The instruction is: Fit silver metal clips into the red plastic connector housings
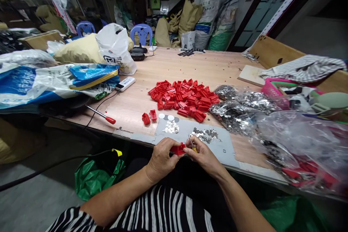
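Note:
My left hand (162, 158) is closed around a small red plastic part (178, 149) just below the table's front edge. My right hand (202, 156) pinches a thin metal tool with a yellow handle (191, 144), its tip at the red part. Just beyond the hands lies a grey mat (225, 145) with two small heaps of shiny metal pieces (206, 135). Two loose red parts (149, 117) lie left of the mat. A big pile of red parts (185, 98) sits mid-table.
Clear bags of metal pieces (239, 107) and of red parts (301, 152) fill the right side. A red-handled screwdriver (102, 115), a white remote (125, 83) and sacks (54, 79) lie left. A green bag (95, 175) sits on the floor.

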A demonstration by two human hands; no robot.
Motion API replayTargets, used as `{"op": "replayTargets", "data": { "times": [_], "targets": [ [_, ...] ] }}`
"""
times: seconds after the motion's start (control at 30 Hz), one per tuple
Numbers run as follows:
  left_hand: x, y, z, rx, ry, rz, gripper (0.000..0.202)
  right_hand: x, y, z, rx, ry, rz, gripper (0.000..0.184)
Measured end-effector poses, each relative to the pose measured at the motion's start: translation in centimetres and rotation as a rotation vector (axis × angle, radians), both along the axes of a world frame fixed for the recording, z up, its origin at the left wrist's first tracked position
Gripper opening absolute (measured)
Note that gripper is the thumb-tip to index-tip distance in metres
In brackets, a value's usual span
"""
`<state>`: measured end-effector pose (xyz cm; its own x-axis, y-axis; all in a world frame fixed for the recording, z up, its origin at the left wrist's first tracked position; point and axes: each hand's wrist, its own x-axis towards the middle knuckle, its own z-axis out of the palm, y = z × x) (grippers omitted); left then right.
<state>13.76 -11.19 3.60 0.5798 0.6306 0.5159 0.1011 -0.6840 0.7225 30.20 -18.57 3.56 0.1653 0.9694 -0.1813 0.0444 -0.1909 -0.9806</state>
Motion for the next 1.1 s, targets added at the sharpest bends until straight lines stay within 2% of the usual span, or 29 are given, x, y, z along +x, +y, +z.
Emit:
{"op": "replayTargets", "data": {
  "times": [0.23,0.43,0.53,0.63,0.7,0.77,0.87,0.97,1.1],
  "targets": [
    [-0.2,0.0,0.1,0.040,-0.025,-0.090,0.018,0.2,-0.4,0.4,-0.022,0.122,0.093,0.030],
    [-0.9,0.1,-0.2,-0.009,-0.069,-0.113,0.019,-0.2,-0.8,1.2,-0.073,0.191,0.139,0.036],
    [-1.4,0.2,-0.3,-0.124,-0.119,-0.148,0.022,-0.6,-0.8,0.8,-0.115,0.268,0.155,0.044],
    [-1.8,0.4,-0.7,-0.342,-0.175,-0.169,0.026,-1.1,-0.6,0.3,-0.129,0.378,0.176,0.047],
    [-2.0,0.7,-1.1,-0.492,-0.217,-0.155,0.028,-1.1,-0.1,0.3,-0.109,0.372,0.183,0.044],
    [-2.3,1.0,-1.6,-0.603,-0.245,-0.104,0.031,-1.0,0.9,0.7,-0.082,0.246,0.179,0.037],
    [-2.8,1.8,-2.1,-0.659,-0.230,0.021,0.034,-0.4,3.1,1.4,-0.030,-0.192,0.091,0.025],
    [-3.4,2.7,-2.4,-0.600,-0.182,0.144,0.033,-0.4,5.5,1.7,0.046,-0.666,0.052,0.014],
    [-4.1,3.6,-2.5,-0.467,-0.134,0.218,0.028,-1.5,7.9,1.1,0.057,-0.963,0.146,0.015]
  ]
}}
